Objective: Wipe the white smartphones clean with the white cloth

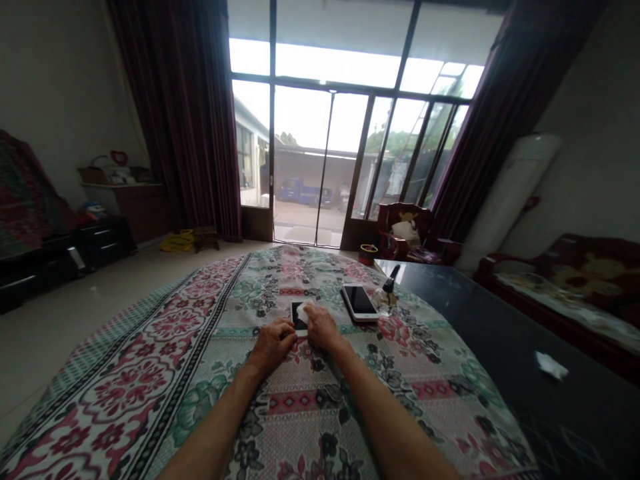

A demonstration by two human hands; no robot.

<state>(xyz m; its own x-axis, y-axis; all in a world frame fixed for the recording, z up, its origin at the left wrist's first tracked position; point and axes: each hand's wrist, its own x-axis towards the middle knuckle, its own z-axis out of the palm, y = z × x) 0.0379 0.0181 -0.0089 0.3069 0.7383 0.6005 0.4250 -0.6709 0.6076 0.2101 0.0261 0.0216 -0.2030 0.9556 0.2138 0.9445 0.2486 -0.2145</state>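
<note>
A small white phone (299,323) with a dark screen lies on the flowered tablecloth (295,403), between my hands. My left hand (275,340) is closed at its left edge, the fingers holding it there. A white tissue (303,310) is bunched under the fingers of my right hand (323,325), which presses it on the screen. Part of the phone is hidden by this hand. To the right lies a larger white phone (361,301), its dark screen facing up. Beside it stands a small clear bottle (386,297) with a black spray top.
A glossy dark table (493,327) adjoins the cloth on the right, with a crumpled white tissue (551,366) on it. Beyond are a carved wooden chair (407,230) and a wooden sofa (595,267). Glass doors (320,180) stand ahead, between purple curtains (193,127).
</note>
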